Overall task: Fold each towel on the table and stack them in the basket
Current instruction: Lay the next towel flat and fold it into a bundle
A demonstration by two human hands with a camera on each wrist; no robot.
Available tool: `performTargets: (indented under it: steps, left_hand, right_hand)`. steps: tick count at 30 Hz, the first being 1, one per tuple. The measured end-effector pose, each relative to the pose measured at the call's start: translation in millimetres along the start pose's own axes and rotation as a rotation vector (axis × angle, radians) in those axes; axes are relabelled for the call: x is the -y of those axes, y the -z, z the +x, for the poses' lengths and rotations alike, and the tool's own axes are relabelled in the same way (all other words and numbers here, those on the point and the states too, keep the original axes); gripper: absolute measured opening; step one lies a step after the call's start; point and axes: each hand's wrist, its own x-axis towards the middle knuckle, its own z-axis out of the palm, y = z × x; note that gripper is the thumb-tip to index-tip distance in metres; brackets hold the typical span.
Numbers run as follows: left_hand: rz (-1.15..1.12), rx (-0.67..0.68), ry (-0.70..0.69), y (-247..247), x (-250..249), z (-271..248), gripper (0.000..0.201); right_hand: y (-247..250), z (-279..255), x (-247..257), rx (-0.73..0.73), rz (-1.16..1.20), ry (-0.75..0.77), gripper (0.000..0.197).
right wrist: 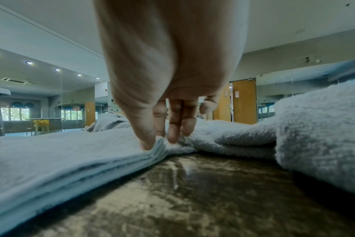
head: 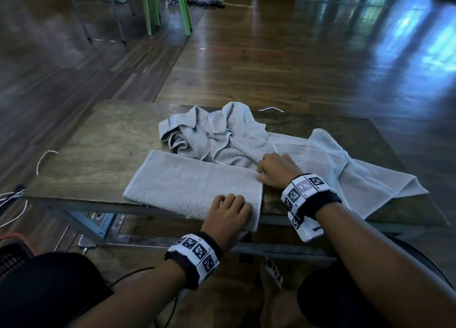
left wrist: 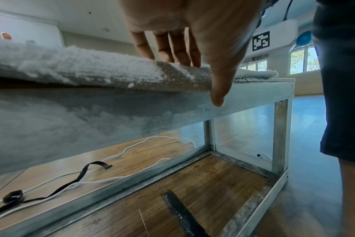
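wristbands (head: 195, 251): black-and-white fiducial squares only, no letters
white block (left wrist: 274, 32): one fiducial marker, no text
door notices (right wrist: 236, 93): too small to read
readable text: none

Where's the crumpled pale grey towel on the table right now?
In the head view, the crumpled pale grey towel lies at the table's far middle, just behind the folded grey towel that both hands hold at its right end.

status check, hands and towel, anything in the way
Left hand flat on folded towel near corner. Right hand pinching its far corner. Crumpled towel crowds the far edge.
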Motion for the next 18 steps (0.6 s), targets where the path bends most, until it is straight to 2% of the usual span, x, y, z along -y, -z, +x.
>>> performTargets:
  steps: [4,6,9,13,18]
  left_hand:
    - [-0.044,-0.176,-0.059,-2,-1,-2,0.025]
    - [-0.086,-0.258,-0.093,1,-3,-4,0.014]
    - [-0.153,-0.34,-0.064,12,-7,-4,0.013]
    - [-0.255,-0.378,0.002,34,-5,-3,0.016]
    - [-0.383,-0.414,0.171,63,1,-7,0.02]
  right_hand:
    - [0,-1,-5,-0.012,0.071,-0.004,0.023]
    - [2,0,-11,0.002,0.192,-0.029,0.021]
    - [10,0,-19,0.019,0.452,-0.056,0.018]
    - [34,-5,-29,0.033,0.688,-0.039,0.008]
    - [61,-19,-47,0.052,0.937,0.069,0.009]
